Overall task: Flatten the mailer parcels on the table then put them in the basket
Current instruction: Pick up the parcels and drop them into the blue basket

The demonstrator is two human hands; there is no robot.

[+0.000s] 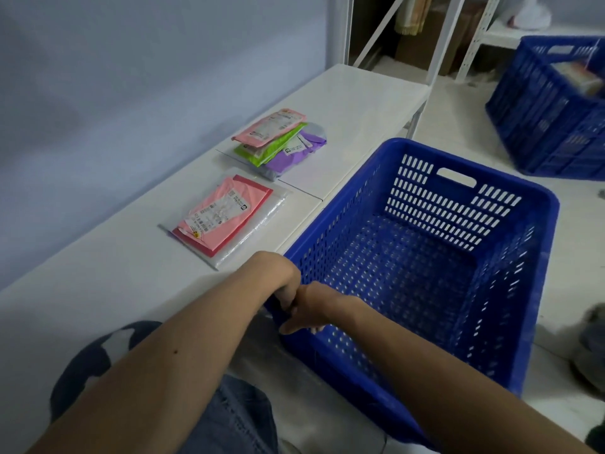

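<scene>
A blue perforated basket [510,290] with nothing inside it stands beside the white table [114,290], its near left corner at the table's edge. Both hands are at that corner: my left hand [284,283] curls over the rim from the table side, and my right hand [311,309] grips the rim next to it, fingers inside the basket. On the table lies a flat clear mailer parcel [226,217] holding pink and red material. Farther back sits a pile of mailer parcels [278,139], pink on top, green and purple beneath.
A second blue crate [550,119] with items inside stands on the floor at the far right. White metal shelving [442,44] rises behind the table's far end. My knees in jeans are below the table edge. A grey object lies on the floor at right.
</scene>
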